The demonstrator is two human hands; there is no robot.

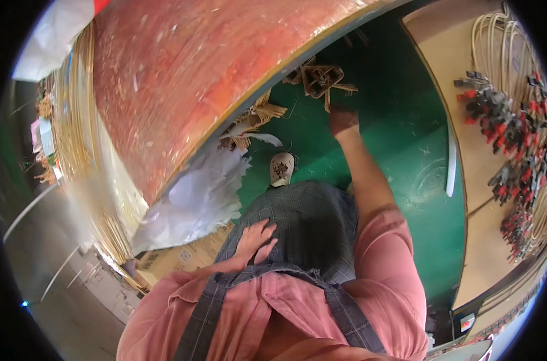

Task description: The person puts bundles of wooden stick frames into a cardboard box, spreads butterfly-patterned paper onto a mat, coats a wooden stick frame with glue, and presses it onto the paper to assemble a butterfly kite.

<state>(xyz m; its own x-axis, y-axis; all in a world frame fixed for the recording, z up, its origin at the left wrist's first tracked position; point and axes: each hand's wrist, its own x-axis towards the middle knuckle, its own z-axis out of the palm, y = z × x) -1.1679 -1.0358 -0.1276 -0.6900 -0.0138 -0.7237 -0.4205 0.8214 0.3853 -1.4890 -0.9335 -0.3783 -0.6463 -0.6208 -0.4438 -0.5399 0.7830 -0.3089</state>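
My left hand [255, 242] lies flat on the dark checked apron [285, 210] over my lap, fingers stretched out and holding nothing. My right arm reaches forward and down toward the green floor. At its end my right hand [344, 123] is blurred, and its fingers are hard to make out. Just beyond it stands an open brown cardboard piece [321, 81] with its flaps spread. Whether the hand touches a flap I cannot tell. More folded cardboard pieces [264, 114] lie to the left, partly under the table edge. One of my shoes [281, 168] shows between the table and my lap.
A worn red tabletop [213, 54] juts in from the upper left. Crumpled white plastic sheeting [201, 192] hangs below its edge, near a cardboard carton [186, 256]. On the right, a tan board [475, 180] carries bundled cables with black and red connectors [508, 120].
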